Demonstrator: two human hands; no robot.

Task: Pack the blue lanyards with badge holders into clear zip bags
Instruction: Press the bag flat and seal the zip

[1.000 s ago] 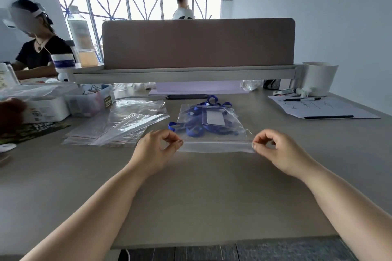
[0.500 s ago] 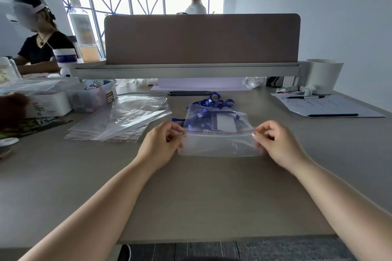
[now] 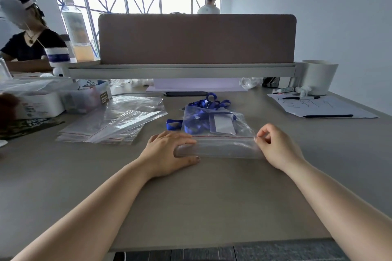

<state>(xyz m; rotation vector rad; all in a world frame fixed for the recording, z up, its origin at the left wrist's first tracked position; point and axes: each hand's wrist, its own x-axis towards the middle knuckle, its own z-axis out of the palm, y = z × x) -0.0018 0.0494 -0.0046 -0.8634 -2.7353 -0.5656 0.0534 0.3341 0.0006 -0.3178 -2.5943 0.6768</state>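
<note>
- Head view: left hand (image 3: 169, 150) lies flat, fingers straight across the left end of the zip bag (image 3: 220, 148), thumb along its near edge, pressing it onto the table (image 3: 191, 207).
- Opposite, right hand (image 3: 277, 146) pinches the bag's right end at the red zip line, between thumb and forefinger.
- Contents: clear bag lying on the table between both hands; blue lanyard (image 3: 196, 124) bunched inside with a badge holder (image 3: 222, 125); one blue loop shows past the left side.
- Further blue ribbon loops (image 3: 212, 101) just behind the bag.
- Surroundings: stack of empty bags (image 3: 110, 125) to the left; paper sheet (image 3: 318, 108) with pens at right; brown partition (image 3: 197, 38) behind; windows (image 3: 144, 0) beyond.
</note>
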